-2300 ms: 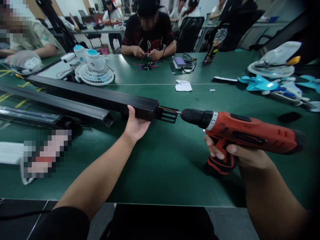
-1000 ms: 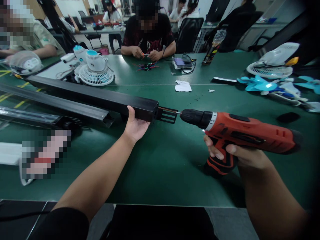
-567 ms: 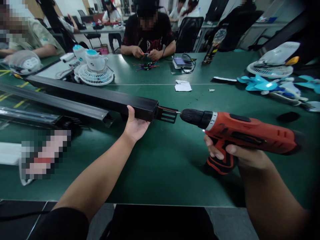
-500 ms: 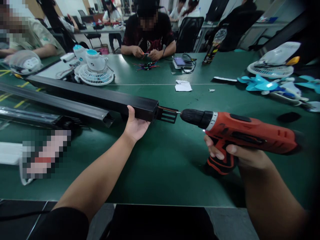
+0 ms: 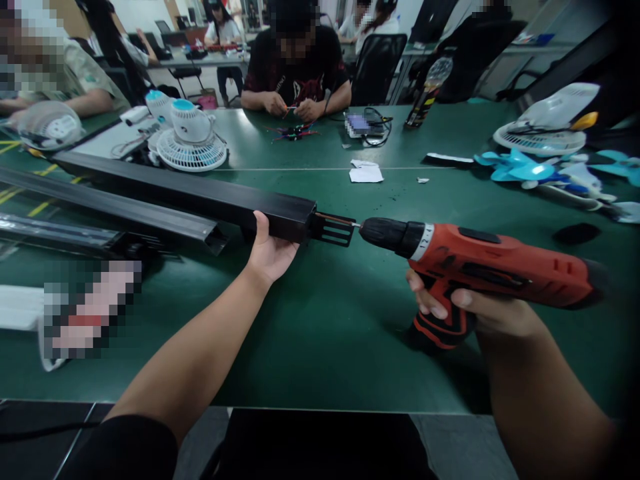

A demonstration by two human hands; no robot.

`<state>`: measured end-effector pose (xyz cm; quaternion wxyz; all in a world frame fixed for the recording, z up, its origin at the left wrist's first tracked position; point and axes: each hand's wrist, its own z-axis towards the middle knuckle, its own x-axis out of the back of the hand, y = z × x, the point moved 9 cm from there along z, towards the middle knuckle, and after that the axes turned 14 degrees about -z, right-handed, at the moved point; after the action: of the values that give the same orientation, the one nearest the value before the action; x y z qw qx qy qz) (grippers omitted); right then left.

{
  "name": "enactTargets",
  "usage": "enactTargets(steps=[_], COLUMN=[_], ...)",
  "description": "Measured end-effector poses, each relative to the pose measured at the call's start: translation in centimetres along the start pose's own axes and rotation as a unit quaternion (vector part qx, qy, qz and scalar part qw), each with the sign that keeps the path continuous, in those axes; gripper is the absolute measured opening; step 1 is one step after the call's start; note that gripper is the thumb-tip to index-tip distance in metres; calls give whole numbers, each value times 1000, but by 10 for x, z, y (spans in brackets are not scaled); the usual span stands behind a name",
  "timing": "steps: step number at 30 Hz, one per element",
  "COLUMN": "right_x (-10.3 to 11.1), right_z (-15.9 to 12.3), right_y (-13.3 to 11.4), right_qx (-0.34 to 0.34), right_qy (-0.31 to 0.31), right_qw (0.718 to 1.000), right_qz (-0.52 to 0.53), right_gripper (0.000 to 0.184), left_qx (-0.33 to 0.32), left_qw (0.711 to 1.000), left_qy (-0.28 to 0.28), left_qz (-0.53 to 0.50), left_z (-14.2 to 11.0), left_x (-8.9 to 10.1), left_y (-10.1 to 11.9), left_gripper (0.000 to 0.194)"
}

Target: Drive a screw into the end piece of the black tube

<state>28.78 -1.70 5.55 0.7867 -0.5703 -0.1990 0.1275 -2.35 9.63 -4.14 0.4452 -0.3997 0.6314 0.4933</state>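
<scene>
My left hand [image 5: 271, 252] grips the near end of a long black rectangular housing [image 5: 190, 193] that lies slantwise over the green table [image 5: 310, 320]. A black slotted bracket [image 5: 334, 229] sticks out of that end. My right hand [image 5: 470, 310] is wrapped round the handle of a red and black cordless drill [image 5: 490, 263]. The drill lies level, and its bit tip touches the right edge of the bracket.
Two more black rails [image 5: 110, 213] lie left of the housing. Small white desk fans [image 5: 190, 137] stand at the back left, fan parts and blue blades [image 5: 535, 167] at the right. A paper scrap [image 5: 367, 173] lies mid-table. A person in black [image 5: 297, 63] works across the table, another at far left.
Almost nothing has changed. Both hands, the housing and the drill stay where they were, with the bit against the bracket throughout.
</scene>
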Motion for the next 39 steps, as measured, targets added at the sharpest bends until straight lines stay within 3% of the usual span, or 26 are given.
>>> enactTargets(steps=[6, 16, 39], right_x=[1, 0, -1], right_z=[-1, -1, 2], right_y=[2, 2, -2], right_qx=[-1, 0, 9], right_qy=[3, -5, -4], right_qw=[1000, 1000, 1000], right_qz=[12, -2, 7], right_gripper=[37, 36, 37], left_qx=[-19, -5, -27], left_qw=[999, 1000, 998], left_qy=[29, 14, 42], left_qz=[22, 2, 44], left_z=[-4, 2, -6], left_x=[-2, 5, -8], left_y=[1, 1, -1], left_gripper=[85, 85, 86])
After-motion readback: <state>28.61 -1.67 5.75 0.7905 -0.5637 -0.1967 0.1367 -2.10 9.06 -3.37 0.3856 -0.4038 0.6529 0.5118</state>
